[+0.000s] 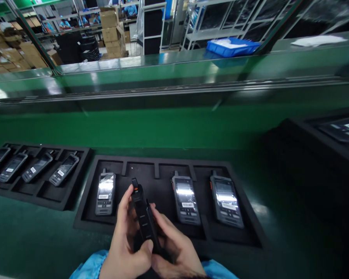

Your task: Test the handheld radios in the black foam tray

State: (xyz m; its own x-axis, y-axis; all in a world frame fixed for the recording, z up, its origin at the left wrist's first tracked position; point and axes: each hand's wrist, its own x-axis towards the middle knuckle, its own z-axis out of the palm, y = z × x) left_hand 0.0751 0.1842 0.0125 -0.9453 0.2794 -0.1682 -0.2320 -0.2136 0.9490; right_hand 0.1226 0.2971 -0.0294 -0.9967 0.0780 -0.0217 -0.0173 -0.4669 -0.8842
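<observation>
A black handheld radio (145, 219) with a short antenna and an orange spot near its top is turned edge-on between my hands. My left hand (125, 240) is closed on its left side, thumb across the lower part. Against its right side is my right hand (177, 244), fingers wrapped round it. Below and beyond them lies a black foam tray (215, 242) holding three radios face up: one radio (105, 193) left of my hands, another radio (187, 199) to the right, and a third radio (227, 201) farther right.
To the left, a second foam tray (56, 197) holds several radios. A dark foam stack (305, 155) with a radio (344, 130) on top stands at the right. Beyond the green bench run a metal rail (163, 90) and a ledge with a blue bin (232, 48).
</observation>
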